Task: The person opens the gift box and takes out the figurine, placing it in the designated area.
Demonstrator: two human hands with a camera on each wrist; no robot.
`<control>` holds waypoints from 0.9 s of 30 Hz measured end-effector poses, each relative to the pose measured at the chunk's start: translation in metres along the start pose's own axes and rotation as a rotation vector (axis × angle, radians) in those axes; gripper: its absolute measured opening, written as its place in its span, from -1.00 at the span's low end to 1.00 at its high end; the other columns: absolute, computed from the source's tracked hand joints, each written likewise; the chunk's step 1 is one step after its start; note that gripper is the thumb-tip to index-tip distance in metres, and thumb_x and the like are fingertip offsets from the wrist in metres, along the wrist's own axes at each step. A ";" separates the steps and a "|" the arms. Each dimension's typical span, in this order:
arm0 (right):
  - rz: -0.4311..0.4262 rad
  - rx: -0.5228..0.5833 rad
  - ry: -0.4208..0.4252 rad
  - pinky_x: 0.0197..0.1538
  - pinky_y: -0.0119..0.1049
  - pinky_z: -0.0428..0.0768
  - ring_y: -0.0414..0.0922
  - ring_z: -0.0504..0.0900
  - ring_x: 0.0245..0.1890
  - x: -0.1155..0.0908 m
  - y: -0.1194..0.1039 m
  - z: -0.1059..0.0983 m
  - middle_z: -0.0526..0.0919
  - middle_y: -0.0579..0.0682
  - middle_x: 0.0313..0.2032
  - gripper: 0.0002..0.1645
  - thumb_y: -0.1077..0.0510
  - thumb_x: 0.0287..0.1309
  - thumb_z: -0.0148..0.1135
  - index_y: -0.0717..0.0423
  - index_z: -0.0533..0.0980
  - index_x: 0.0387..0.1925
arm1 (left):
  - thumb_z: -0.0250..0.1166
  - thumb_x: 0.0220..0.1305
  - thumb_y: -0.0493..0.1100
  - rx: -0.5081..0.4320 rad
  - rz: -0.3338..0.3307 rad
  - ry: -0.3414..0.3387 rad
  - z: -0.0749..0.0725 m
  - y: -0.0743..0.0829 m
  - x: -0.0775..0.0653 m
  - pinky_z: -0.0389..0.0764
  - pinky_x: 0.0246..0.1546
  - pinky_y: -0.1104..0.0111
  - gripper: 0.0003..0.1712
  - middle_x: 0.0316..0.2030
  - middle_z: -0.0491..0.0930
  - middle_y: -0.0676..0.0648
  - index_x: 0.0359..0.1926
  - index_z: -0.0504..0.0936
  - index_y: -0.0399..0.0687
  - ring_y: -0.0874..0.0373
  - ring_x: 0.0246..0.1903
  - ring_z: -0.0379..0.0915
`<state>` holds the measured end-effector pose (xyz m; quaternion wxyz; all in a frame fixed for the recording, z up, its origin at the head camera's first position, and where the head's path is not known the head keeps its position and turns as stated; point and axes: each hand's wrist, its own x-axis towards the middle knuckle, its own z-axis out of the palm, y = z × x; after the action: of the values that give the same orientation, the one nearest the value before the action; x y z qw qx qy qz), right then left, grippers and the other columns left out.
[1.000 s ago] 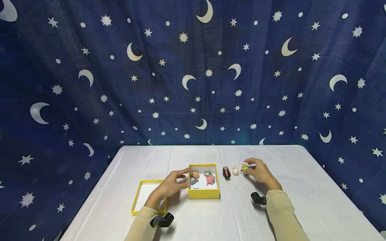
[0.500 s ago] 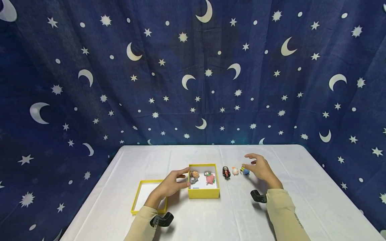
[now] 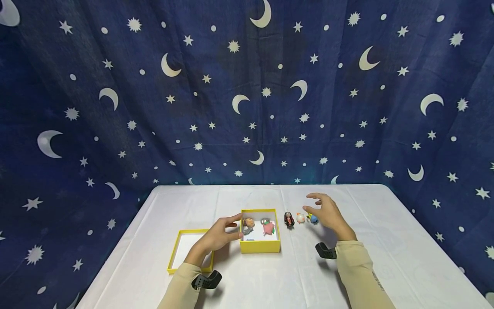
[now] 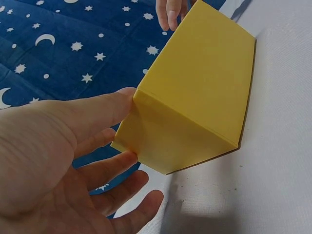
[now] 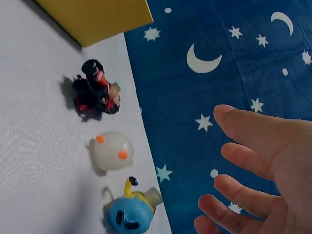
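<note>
My left hand [image 3: 218, 236] rests its thumb and fingertips against the left side of an open yellow box [image 3: 260, 246]; the left wrist view shows the fingers mostly straight at its corner. Inside lie a pink star-shaped figure [image 3: 268, 228] and a brown-headed figure with grey below [image 3: 248, 223]. My right hand [image 3: 328, 216], holding nothing, hovers with parted fingers above the toys right of the box. There, in a row, are a dark-haired doll figure [image 5: 97, 92], a round white toy with orange spots [image 5: 113, 152], and a yellow-and-blue minion figure [image 5: 131, 214] lying down.
A yellow-rimmed box lid [image 3: 177, 253] lies inside up on the left, partly behind my left forearm. The white-clothed table [image 3: 262, 283] ends at a dark blue curtain [image 3: 216, 107] with moons and stars.
My right hand has let go of the minion figure, which now lies with its blue part showing. The hand has then lifted away and shifted left. My left hand stays at the box.
</note>
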<state>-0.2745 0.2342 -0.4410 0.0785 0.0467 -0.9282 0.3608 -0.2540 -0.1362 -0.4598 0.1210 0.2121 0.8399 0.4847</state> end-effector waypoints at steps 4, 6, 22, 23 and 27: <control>-0.015 -0.004 -0.004 0.14 0.25 0.56 0.34 0.53 0.20 -0.001 -0.007 0.004 0.43 0.38 0.32 -0.42 0.05 0.27 0.35 0.23 0.51 0.24 | 0.32 0.36 -0.23 0.006 0.007 -0.002 0.001 -0.001 0.001 0.30 0.39 -0.23 -0.26 0.46 0.33 -0.28 0.50 0.28 -0.24 -0.33 0.35 0.35; -0.029 -0.002 0.000 0.12 0.23 0.57 0.33 0.54 0.19 -0.001 -0.010 0.008 0.45 0.37 0.31 -0.43 0.05 0.26 0.37 0.23 0.53 0.23 | 0.32 0.37 -0.23 0.004 0.006 -0.005 0.001 -0.002 0.001 0.30 0.40 -0.22 -0.26 0.46 0.33 -0.26 0.50 0.28 -0.22 -0.33 0.36 0.34; -0.139 0.026 -0.016 0.12 0.19 0.55 0.26 0.56 0.13 -0.003 -0.025 0.026 0.57 0.31 0.19 -0.50 0.08 0.22 0.40 0.22 0.59 0.14 | 0.31 0.37 -0.22 0.001 -0.013 -0.001 0.001 0.000 0.000 0.29 0.40 -0.22 -0.27 0.48 0.31 -0.22 0.50 0.29 -0.16 -0.31 0.39 0.31; -0.138 0.030 -0.019 0.13 0.19 0.55 0.26 0.56 0.13 -0.003 -0.027 0.027 0.56 0.31 0.20 -0.50 0.09 0.21 0.41 0.22 0.59 0.14 | 0.32 0.37 -0.22 0.003 -0.017 0.000 0.001 0.000 0.000 0.29 0.40 -0.22 -0.26 0.48 0.31 -0.21 0.50 0.29 -0.16 -0.31 0.39 0.31; -0.137 0.031 -0.046 0.15 0.19 0.56 0.27 0.56 0.16 -0.004 -0.031 0.030 0.54 0.30 0.23 -0.50 0.07 0.22 0.40 0.19 0.58 0.15 | 0.33 0.36 -0.20 0.009 -0.034 0.006 0.001 0.001 0.000 0.30 0.40 -0.22 -0.25 0.47 0.33 -0.21 0.50 0.29 -0.13 -0.29 0.39 0.32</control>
<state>-0.2695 0.1909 -0.4432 0.0810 0.1196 -0.9186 0.3678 -0.2534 -0.1349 -0.4595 0.1257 0.1969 0.8458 0.4796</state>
